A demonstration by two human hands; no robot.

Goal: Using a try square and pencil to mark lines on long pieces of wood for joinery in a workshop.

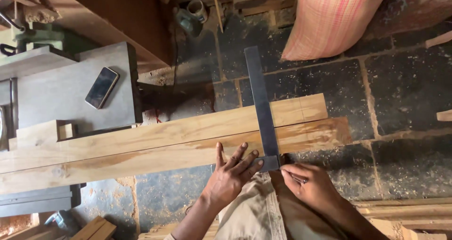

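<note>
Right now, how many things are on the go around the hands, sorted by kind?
Wooden planks, long, side by side: 2 (far plank, near plank)
Metal try square laid across both planks: 1
Phone on the grey machine table: 1
Small wooden block: 1
Hands: 2 (left hand pressing the square's stock, right hand beside it)
Total: 7

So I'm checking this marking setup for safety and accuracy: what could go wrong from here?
The square is pinned only at its near end by the left hand; its long blade could pivot and skew the line. The planks overhang their support on the right and may tip. The phone lies loose on the machine table.
</note>
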